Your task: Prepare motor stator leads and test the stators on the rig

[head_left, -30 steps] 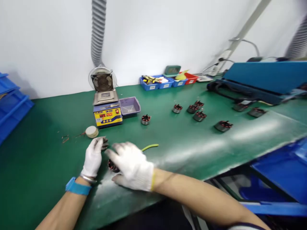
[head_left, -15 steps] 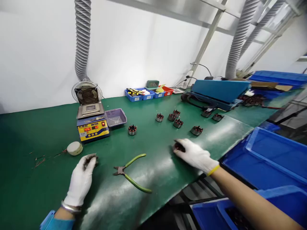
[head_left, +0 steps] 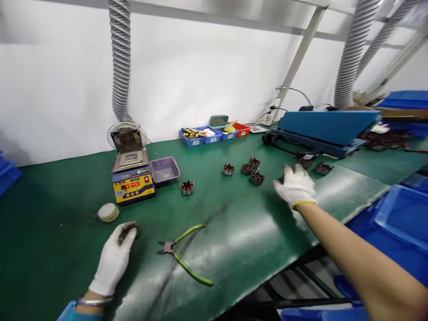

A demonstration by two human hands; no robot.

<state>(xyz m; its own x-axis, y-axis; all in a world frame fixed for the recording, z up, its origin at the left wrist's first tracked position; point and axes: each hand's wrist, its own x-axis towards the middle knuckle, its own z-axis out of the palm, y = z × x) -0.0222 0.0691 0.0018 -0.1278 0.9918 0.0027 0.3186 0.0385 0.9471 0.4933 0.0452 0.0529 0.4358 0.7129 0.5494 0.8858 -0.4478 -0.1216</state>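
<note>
My left hand (head_left: pixel 115 254), in a white glove, rests on the green bench at lower left. Its fingers curl together around something dark that I cannot make out. My right hand (head_left: pixel 296 185), gloved in white too, reaches out to the right with its fingers closed around a motor stator (head_left: pixel 281 179), mostly hidden by the glove. Just left of it, several stators with copper windings, including a dark one (head_left: pixel 257 178), stand grouped. A lone stator (head_left: pixel 187 187) is nearer the middle. Between my hands lie green-handled side cutters (head_left: pixel 168 247), jaws apart.
At left stand a yellow-and-blue solder pot (head_left: pixel 133 187), a purple tray (head_left: pixel 179 167) and a round pale tin (head_left: pixel 109 212). Small blue bins (head_left: pixel 192 142) line the wall. A blue machine (head_left: pixel 329 129) stands at back right, and blue crates (head_left: pixel 401 223) sit beside the bench edge.
My right hand has moved right and farther away across the bench, to beside the stator group. The view has turned slightly right. My left hand keeps its curled pose.
</note>
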